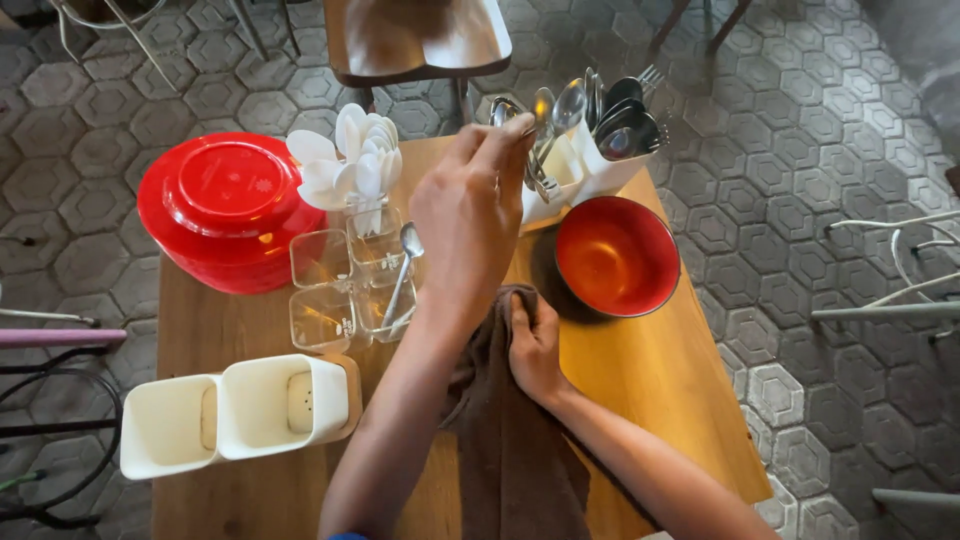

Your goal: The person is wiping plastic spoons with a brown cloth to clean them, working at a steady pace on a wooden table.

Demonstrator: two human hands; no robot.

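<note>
My left hand (pixel 468 215) reaches across the wooden table (pixel 660 380) to a white cutlery holder (pixel 598 172) packed with metal spoons and forks. Its fingertips pinch a metal spoon (pixel 503 108) at the holder's left compartment. My right hand (pixel 535 348) rests on the table nearer to me and grips a brown cloth (pixel 515 450) that trails toward the front edge. A red bowl (pixel 617 255) sits empty just right of both hands.
A red lidded container (pixel 225 205) stands at the left. Beside it are white plastic spoons (pixel 350 160) and clear square cups (pixel 335 290), one holding a metal spoon (pixel 405 268). An empty white double holder (pixel 230 415) lies front left. A wooden chair (pixel 420 40) stands behind the table.
</note>
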